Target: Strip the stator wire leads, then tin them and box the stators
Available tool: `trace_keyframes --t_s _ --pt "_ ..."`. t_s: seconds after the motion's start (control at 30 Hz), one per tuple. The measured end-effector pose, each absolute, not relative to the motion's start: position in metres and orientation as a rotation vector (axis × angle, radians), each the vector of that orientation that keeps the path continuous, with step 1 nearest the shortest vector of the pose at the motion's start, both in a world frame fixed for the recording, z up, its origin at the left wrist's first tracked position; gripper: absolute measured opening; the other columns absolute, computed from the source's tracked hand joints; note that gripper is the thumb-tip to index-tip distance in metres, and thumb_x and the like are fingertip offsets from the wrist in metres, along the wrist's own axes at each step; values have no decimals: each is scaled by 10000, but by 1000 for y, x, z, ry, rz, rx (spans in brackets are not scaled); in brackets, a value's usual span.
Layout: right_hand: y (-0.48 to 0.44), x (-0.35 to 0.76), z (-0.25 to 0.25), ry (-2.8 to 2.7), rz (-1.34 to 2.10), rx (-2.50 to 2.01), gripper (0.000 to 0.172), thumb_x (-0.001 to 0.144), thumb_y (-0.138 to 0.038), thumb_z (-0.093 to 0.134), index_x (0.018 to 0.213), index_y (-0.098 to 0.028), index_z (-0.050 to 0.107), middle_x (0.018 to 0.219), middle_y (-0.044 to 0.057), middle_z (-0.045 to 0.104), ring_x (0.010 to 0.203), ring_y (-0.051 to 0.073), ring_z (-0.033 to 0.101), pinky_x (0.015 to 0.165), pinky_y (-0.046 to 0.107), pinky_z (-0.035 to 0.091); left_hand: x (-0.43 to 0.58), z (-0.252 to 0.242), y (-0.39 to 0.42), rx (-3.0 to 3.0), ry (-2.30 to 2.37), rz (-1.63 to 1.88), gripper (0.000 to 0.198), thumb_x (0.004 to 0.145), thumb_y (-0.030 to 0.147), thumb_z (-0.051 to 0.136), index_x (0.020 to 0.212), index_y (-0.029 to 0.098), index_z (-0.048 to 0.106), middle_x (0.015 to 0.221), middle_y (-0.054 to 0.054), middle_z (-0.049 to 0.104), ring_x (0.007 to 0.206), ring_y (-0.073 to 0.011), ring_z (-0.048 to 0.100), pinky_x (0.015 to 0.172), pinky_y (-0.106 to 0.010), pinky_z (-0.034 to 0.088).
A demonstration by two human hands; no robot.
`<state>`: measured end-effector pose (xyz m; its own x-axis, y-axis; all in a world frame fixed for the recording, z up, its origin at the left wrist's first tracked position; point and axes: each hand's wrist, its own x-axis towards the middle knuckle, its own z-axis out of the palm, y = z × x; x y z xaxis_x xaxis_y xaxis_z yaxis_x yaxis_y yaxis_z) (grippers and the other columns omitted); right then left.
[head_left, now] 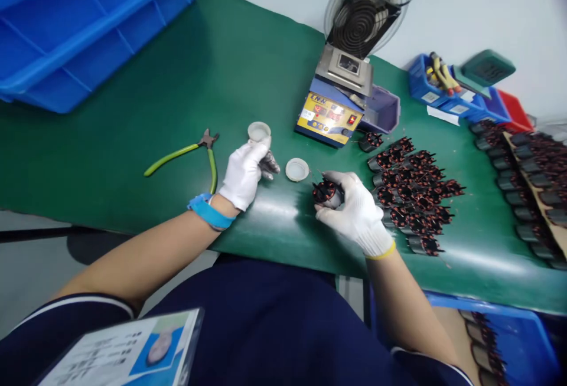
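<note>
My right hand (354,212), in a white glove, is closed around a dark cylindrical motor stator (326,192) with reddish copper windings and prongs on top. Thumb and fingers grip its sides just above the table. My left hand (247,170), also gloved, has its fingers curled together, with grey-stained fingertips; whatever may be between them is hidden. Its thumb side overlaps the rim of a small round white dish (258,131). A second white dish (296,169) lies between my hands. Green-handled cutting pliers (206,141) lie spread to the left of my left hand.
A yellow-fronted solder pot (330,117) with a fan behind it stands at the back. Several more stators (411,188) cluster right of my right hand, and rows (522,197) line the far right. Blue crates (97,26) fill the back left; blue tool bins (425,82) stand back right.
</note>
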<state>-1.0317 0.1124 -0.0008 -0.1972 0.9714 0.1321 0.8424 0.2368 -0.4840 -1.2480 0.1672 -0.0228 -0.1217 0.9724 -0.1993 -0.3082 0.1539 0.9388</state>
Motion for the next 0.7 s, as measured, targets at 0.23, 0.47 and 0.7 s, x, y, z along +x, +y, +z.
trace_keyframes --t_s 0.23,0.47,0.7 --pt "145 -1043 14 -2269 579 -1876 557 631 -335 708 1170 -210 646 1086 84 657 966 278 654 890 432 540 -1253 -44 183 732 1116 1362 356 745 478 680 638 164 551 528 13 569 495 -130 617 391 -197 417" --pt "163 -1051 25 -2299 672 -2018 548 671 -388 697 1193 -234 634 1101 71 690 959 275 669 827 399 545 -1252 -44 188 748 1113 1337 375 755 488 672 628 152 561 524 0 584 485 -122 609 390 -185 427" --pt "164 -1052 27 -2207 693 -2068 552 682 -413 703 1200 -233 631 1048 50 707 929 247 672 815 361 545 -1254 -39 186 729 1096 1321 347 773 462 645 631 161 550 533 5 580 496 -119 617 389 -176 430"
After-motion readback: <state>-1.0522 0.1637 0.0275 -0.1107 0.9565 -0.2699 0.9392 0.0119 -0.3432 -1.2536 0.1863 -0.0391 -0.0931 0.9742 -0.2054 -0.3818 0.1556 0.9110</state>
